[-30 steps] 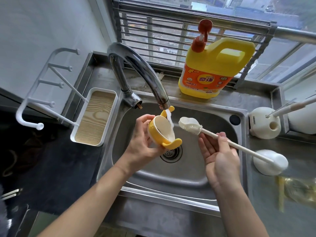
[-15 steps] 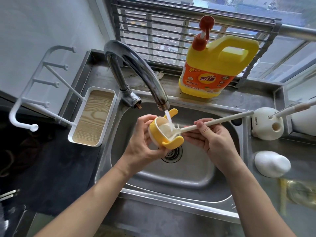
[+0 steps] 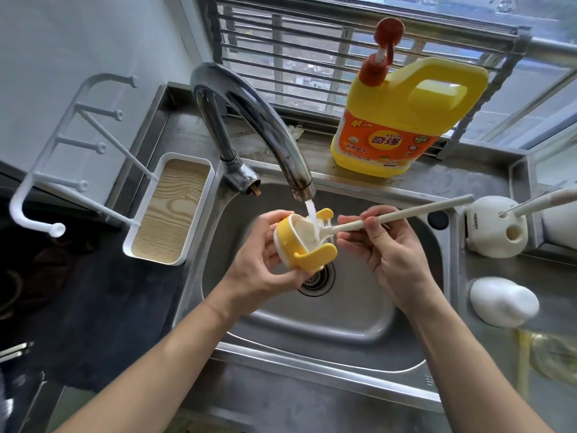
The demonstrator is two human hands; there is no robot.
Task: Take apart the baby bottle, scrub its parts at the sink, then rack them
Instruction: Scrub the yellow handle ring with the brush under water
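Note:
My left hand (image 3: pixel 256 260) grips the yellow bottle collar (image 3: pixel 304 248), a ring with two handle tabs and a white inside, over the steel sink (image 3: pixel 327 314). Water runs from the chrome faucet (image 3: pixel 265 126) into the collar's opening. My right hand (image 3: pixel 387 254) pinches the cream handle of the bottle brush (image 3: pixel 406 214). The brush head sits inside the collar, mostly hidden by the water stream.
A white drying rack (image 3: pixel 168 210) with pegs and a wood-grain tray stands left of the sink. A yellow detergent jug (image 3: pixel 406 120) sits behind it. On the right counter are a white brush holder (image 3: pixel 496 226) and a white dome-shaped piece (image 3: pixel 502 304).
My right hand turned over, took the brush handle in its fingers and pushed the brush head from beside the collar into its opening. The left hand kept the collar under the water.

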